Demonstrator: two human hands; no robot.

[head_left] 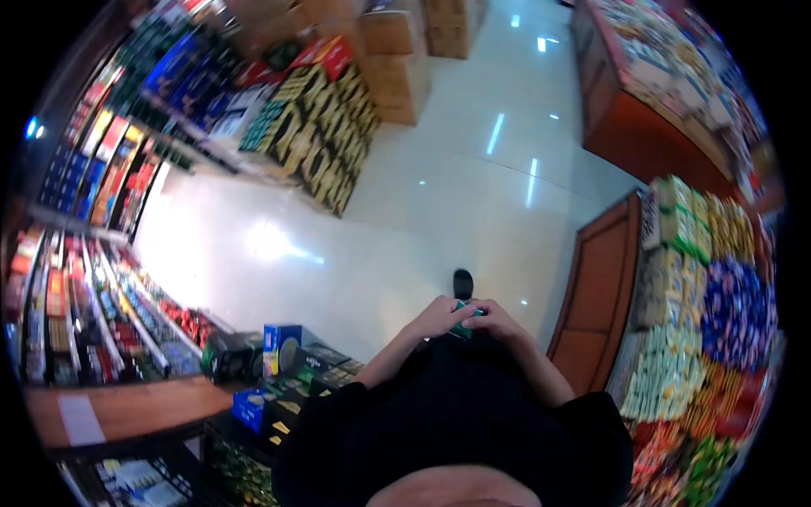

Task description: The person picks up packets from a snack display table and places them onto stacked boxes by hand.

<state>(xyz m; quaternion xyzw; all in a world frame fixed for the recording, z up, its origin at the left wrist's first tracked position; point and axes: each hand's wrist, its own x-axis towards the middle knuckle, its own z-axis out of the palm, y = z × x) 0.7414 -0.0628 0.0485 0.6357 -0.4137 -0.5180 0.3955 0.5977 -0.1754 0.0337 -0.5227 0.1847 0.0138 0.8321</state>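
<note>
In front of my body, a small shiny green packet [461,330] shows between my two hands; what is inside it I cannot make out. My left hand [438,317] has its fingers closed on the packet's left side. From the other side my right hand [495,318] grips it too, with the thumb lying across the top. Fingers partly cover the packet. Just beyond the hands, one dark shoe [462,283] stands on the pale tiled floor [405,228].
To the left are shelves of small packs [93,296] and a wooden counter [160,409] beside dark boxes [296,380]. Gold-and-black cartons [329,127] are stacked ahead. On the right, a brown wooden cabinet [598,291] borders displays of wrapped packets [667,372].
</note>
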